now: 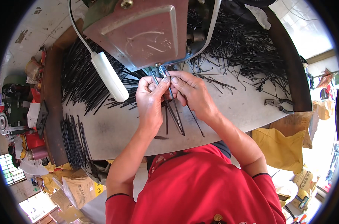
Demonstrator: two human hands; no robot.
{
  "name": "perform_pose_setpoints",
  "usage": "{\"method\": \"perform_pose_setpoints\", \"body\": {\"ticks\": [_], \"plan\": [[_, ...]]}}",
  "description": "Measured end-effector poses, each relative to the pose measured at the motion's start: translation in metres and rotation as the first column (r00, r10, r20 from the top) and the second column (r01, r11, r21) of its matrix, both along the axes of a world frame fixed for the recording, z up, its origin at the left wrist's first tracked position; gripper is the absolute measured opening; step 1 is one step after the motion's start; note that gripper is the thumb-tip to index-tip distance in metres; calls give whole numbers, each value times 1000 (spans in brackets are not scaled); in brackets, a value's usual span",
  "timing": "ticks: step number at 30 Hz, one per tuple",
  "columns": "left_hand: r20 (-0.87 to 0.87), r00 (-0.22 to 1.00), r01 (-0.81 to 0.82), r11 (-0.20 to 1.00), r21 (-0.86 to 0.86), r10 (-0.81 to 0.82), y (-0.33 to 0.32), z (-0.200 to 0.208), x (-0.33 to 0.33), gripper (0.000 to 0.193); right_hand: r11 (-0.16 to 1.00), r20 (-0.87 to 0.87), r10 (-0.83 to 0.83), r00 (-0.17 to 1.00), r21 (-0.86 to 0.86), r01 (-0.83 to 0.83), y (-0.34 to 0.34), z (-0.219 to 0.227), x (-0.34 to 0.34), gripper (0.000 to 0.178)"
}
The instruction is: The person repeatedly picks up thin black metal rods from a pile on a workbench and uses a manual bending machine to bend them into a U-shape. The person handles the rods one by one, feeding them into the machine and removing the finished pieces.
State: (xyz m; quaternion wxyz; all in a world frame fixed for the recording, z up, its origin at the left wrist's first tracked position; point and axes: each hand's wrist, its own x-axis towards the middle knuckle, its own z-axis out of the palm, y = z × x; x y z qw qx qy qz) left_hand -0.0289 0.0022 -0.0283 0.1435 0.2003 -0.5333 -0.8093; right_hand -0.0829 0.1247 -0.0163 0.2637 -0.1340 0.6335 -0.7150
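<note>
Worktable (113, 130), left to right. Left edge: small bundle of black rods (74, 140) lying roughly parallel near the near-left corner. Far-left: big fan of black rods (81, 78) spread toward the machine. White handle (109, 76) on a bent lever angles down over them. Red-brown machine housing (143, 31) sits at the far edge, centre. Left hand (150, 99) directly under the housing, closed, thumb and forefinger pinching a thin black rod (173, 108) with its top end at the machine's mouth. Right hand (192, 91) touching the left, fingers pinched narrow on the same rod bunch; rods hang down toward the near edge. Loose rod heap (244, 52) at far-right. Pliers (278, 104) alone by the right edge.
</note>
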Motion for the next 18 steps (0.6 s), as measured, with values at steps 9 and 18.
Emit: {"method": "perform_pose_setpoints", "body": {"ticks": [9, 18], "plan": [[8, 1000, -21, 994, 108, 21, 2, 5, -4, 20, 998, 127, -17, 992, -66, 25, -2, 2, 2, 25], [86, 988, 126, 990, 70, -132, -17, 15, -8, 24, 982, 189, 175, 966, 32, -185, 3, 12, -16, 23]]}}
